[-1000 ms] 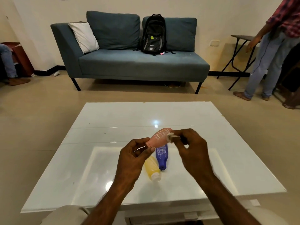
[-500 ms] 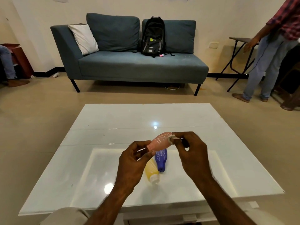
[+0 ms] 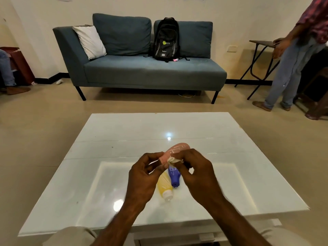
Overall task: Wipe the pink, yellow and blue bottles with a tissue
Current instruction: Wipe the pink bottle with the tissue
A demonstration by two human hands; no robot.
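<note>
Head camera looks down on a glossy white table (image 3: 230, 157). Above its near middle the left hand (image 3: 143, 176) pinches the cap end of the pink bottle (image 3: 174, 150) between thumb and fingertips, fingers curled close around it. The bottle is lifted clear of the tabletop and tilts up and away toward the right. The right hand (image 3: 195, 171) is closed on a small crumpled tissue (image 3: 173, 159), pressing it against the bottle's side just beside the left fingertips.

Directly below the hands, the yellow bottle (image 3: 164, 183) and the blue bottle (image 3: 174, 175) lie on their sides on the table, side by side and about touching, caps pointing toward the person. The yellow one, with its white cap, sits to the left and reaches nearer the front edge.

Bare tabletop lies on every side of the bottles: wide to the left and right edges, and deep toward the far edge. The near edge is closer, just ahead of the forearms. Beyond the table, bare floor runs to a blue sofa (image 3: 150, 73) carrying a black backpack (image 3: 166, 39) and a white cushion (image 3: 90, 41). A standing person (image 3: 294, 55) is at the far right, well apart from the table.
</note>
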